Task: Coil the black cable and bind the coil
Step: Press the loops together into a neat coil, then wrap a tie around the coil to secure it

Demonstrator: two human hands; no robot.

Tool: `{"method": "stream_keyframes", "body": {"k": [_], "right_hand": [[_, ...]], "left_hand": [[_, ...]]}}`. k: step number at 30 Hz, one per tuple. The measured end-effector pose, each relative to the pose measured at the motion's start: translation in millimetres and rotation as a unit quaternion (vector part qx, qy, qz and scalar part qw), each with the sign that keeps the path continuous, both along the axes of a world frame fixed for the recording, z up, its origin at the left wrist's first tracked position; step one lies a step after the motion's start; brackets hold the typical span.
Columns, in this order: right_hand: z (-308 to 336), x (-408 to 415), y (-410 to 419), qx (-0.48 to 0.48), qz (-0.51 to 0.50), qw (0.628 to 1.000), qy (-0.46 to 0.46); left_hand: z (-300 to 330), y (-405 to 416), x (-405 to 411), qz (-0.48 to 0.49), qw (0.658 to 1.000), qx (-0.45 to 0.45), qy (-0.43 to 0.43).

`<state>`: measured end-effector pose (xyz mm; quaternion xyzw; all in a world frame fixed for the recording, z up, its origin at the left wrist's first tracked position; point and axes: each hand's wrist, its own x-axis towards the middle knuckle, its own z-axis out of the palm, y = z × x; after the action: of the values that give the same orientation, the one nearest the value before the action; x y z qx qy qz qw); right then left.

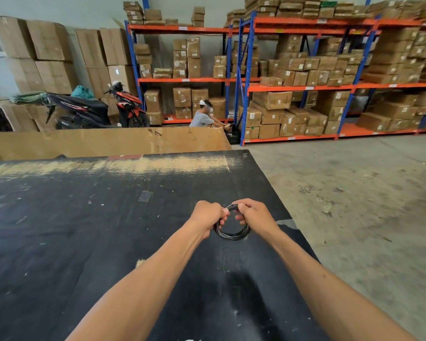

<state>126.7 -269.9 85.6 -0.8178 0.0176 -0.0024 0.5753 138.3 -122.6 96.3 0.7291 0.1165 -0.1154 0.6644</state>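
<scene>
The black cable (pixel 232 235) is wound into a small round coil, held upright above the black table (pixel 84 230). My left hand (pixel 207 217) grips the coil's left side with its fingers closed through the loop. At the coil's top, my right hand (pixel 252 216) pinches the strands between thumb and fingers. The two hands almost touch there. Whether a tie sits on the coil is hidden by the fingers.
The table's right edge (pixel 273 193) runs close beside my right hand, with concrete floor (pixel 354 193) beyond. A cardboard sheet (pixel 108 141) stands behind the table. A seated person (pixel 203 116), a parked scooter (pixel 96 112) and orange-blue shelves of boxes (pixel 305 87) fill the back.
</scene>
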Motion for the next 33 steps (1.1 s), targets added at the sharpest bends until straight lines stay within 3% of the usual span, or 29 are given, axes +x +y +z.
{"method": "stream_keyframes", "body": {"k": [4,9,15,22,28,30,33], "right_hand": [[-6,1,-25,-0.051,-0.005,0.998,0.02],[-11,-3,-65,-0.104,-0.082,0.991,0.031],[-26,-22,-117,-0.357,-0.099,0.922,0.116],[-54,-25,-126,-0.441,-0.015,0.886,0.142],[-44,-19,-112,-0.404,-0.034,0.906,0.125],[-31,-13,-104,-0.32,-0.04,0.939,0.122],[-17,-14,-103,-0.104,-0.056,0.985,0.128]], "left_hand": [[-14,-18,2,-0.013,1.0,0.01,0.007],[-24,-35,5,-0.021,1.0,0.015,0.011],[-42,-49,5,-0.049,0.999,0.008,0.017],[-55,-55,4,-0.058,0.998,-0.004,0.02],[-60,-43,4,-0.049,0.998,-0.015,0.026],[-59,-38,5,-0.039,0.999,-0.024,0.025],[-61,-36,5,-0.033,0.999,-0.03,0.031]]}}
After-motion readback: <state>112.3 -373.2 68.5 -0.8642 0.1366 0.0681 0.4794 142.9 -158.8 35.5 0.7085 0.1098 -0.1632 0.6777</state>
